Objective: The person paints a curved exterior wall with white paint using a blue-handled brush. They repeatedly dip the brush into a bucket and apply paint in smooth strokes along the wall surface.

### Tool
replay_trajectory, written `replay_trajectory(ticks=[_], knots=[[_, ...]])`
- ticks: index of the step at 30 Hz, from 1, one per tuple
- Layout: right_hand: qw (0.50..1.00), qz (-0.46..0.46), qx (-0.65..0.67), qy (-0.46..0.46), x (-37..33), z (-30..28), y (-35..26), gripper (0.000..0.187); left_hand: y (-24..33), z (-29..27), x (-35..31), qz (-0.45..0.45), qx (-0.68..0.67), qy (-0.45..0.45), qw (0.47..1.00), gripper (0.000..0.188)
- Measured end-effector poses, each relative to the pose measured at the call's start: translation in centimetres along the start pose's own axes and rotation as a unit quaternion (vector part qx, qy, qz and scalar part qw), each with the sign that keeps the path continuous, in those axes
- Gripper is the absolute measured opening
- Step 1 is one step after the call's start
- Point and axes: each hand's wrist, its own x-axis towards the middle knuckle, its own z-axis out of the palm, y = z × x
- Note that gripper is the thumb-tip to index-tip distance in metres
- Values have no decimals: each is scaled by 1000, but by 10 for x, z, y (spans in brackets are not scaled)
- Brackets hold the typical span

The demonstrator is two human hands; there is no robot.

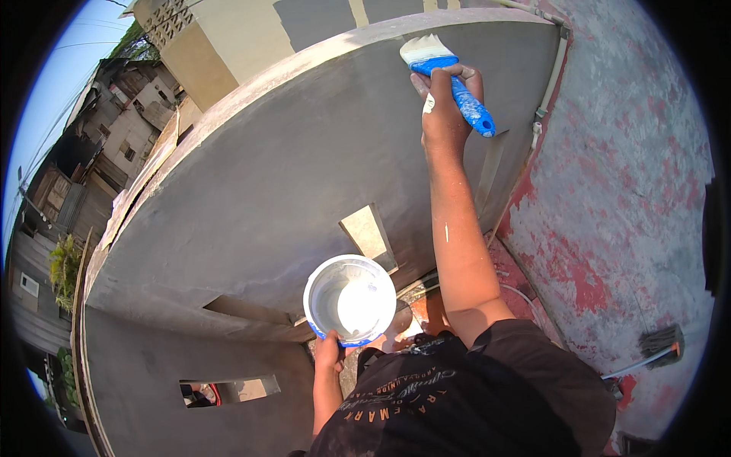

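My right hand (449, 107) is raised high against the grey wall, closed around a blue-handled paintbrush (474, 111). White paint coats the brush's bristles, which point up and left near the top edge of the wall (251, 183). Splashes of white paint mark the handle and the hand. Down in front of my body, my left hand (328, 352) grips the rim of a white and blue paint bucket (311, 297). White paint shows inside it; the left fingers are partly hidden by the bucket.
Slots pierce the grey wall, one (367, 232) just beyond the bucket. A pipe (562, 68) runs down the corner at right. The right-hand wall (617, 167) has peeling pink and grey paint, with a brush-like tool (661, 344) beside it. Houses (126, 126) stand beyond at left.
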Motion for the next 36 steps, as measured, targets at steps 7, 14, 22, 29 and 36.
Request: replay_trajectory(ticks=[7, 14, 22, 29, 36], knots=[[944, 158, 25, -289, -122, 72, -4, 11, 1, -2, 21, -29, -6, -16, 999, 59], [982, 131, 34, -135, -29, 8, -6, 16, 1, -10, 13, -3, -14, 2, 1000, 52], [999, 45, -11, -15, -15, -15, 7, 13, -18, -21, 32, -5, 7, 23, 1000, 46], [948, 22, -107, -300, -141, 22, 30, 15, -3, 11, 34, -23, 41, -15, 999, 48], [969, 187, 6, -164, -39, -46, 19, 12, -2, 27, 31, -19, -3, -40, 999, 51]])
